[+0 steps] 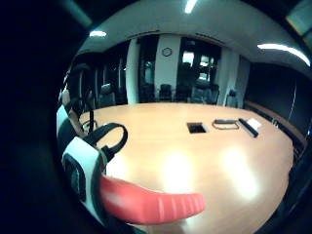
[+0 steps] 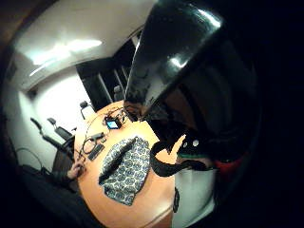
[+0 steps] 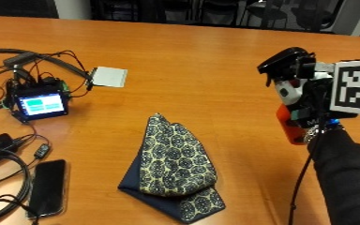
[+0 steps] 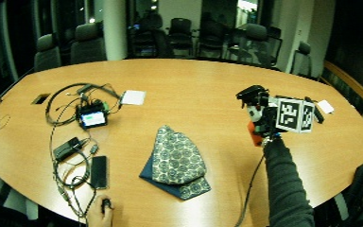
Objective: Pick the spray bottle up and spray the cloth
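The spray bottle [image 3: 290,89] has a black nozzle head, a white neck and an orange lower part. My gloved right hand [image 3: 314,125] grips it in the air above the table's right side, nozzle pointing left toward the cloth. The cloth [image 3: 175,164] is navy with cream round patterns and lies folded flat on the wooden table [image 3: 217,47], left of and below the bottle. The little finger side palm view shows the orange trigger [image 1: 152,202] close to my palm. In the thumb side palm view the black nozzle head [image 2: 166,52] looms large, with the cloth [image 2: 124,168] beyond it.
A small lit screen device [image 3: 41,104] with tangled cables sits at the left, with a black phone [image 3: 46,187] nearer the front edge. A white pad [image 3: 110,76] lies behind the cloth. A bare hand [image 4: 101,215] rests at the front edge. Office chairs [image 4: 87,40] ring the table.
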A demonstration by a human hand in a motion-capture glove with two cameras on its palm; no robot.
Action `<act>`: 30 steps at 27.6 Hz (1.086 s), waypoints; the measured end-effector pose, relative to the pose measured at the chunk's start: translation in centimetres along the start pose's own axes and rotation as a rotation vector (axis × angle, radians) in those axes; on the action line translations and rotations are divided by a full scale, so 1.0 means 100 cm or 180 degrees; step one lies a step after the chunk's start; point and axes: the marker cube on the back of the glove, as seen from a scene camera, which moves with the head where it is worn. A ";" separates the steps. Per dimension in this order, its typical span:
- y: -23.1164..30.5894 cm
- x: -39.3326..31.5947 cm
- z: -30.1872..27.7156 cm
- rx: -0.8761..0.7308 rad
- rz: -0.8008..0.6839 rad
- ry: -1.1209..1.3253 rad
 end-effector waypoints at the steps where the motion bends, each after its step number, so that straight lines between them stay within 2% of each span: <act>1: -0.003 -0.005 -0.003 -0.0017 -0.0081 0.0019; 11: -0.010 -0.101 0.028 -0.0521 -0.1311 0.0242; 30: 0.023 -0.143 0.063 -0.1063 -0.2659 0.0863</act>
